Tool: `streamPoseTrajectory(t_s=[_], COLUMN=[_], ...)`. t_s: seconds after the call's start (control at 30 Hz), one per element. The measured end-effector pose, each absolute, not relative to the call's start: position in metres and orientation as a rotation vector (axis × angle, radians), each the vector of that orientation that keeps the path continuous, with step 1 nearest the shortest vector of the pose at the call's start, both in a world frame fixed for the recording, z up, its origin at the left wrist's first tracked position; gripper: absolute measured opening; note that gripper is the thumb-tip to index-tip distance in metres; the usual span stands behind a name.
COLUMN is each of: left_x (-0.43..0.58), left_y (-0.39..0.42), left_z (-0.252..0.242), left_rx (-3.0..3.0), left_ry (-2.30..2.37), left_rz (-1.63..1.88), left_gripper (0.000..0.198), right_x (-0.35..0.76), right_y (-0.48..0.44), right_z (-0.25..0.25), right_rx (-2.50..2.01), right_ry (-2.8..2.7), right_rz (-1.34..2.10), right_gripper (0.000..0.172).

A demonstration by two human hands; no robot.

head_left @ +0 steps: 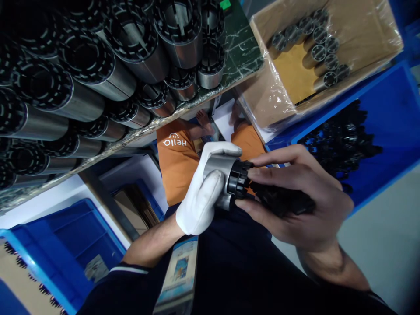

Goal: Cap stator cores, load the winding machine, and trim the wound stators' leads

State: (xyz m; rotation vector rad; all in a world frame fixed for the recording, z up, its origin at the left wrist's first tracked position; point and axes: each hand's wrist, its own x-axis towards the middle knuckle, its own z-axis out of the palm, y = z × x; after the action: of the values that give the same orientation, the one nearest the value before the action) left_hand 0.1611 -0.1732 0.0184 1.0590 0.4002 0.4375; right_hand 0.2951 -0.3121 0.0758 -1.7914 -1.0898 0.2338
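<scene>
My left hand [196, 204], in a white glove, is wrapped round a short metal cylinder [217, 163] in front of my lap. The cylinder lies tilted on its side, one end turned to the right. At that end sits a black toothed plastic piece [237, 178], and the bare fingertips of my right hand [310, 197] pinch its edge. How deep the piece sits in the cylinder I cannot tell. More black plastic pieces [285, 202] are cupped under the right palm, partly hidden by the fingers.
Many metal cylinders with black slotted ends [88, 61] crowd the green marbled tabletop [241, 48] at upper left. A plastic-lined cardboard box [272, 98] holds bare cylinders. Beside it, a blue bin [390, 144] contains black pieces. Another blue bin [70, 236] is at lower left.
</scene>
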Motion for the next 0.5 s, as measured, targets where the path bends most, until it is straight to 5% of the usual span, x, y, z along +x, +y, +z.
streamPoseTrajectory(t_s=[0.17, 0.3, 0.43, 0.5], left_x=[0.155, 0.155, 0.164, 0.167], left_y=[-0.164, -0.160, -0.171, -0.178], left_z=[0.015, 0.002, -0.004, -0.001], left_rx=[1.124, 1.063, 0.992, 1.026], left_ry=[0.297, 0.204, 0.209, 0.325], left_rz=[0.362, 0.270, 0.354, 0.383], left_gripper=[0.046, 0.071, 0.078, 0.082], right_x=[0.294, 0.294, 0.296, 0.295], right_y=[-0.312, -0.310, -0.310, -0.308], right_z=[0.069, 0.064, 0.058, 0.058], right_rx=[-1.711, -1.676, -1.549, -1.500], right_ry=[-1.154, -1.086, -1.027, -1.009], right_rz=[0.238, 0.314, 0.383, 0.377], right_gripper=[0.042, 0.040, 0.057, 0.053])
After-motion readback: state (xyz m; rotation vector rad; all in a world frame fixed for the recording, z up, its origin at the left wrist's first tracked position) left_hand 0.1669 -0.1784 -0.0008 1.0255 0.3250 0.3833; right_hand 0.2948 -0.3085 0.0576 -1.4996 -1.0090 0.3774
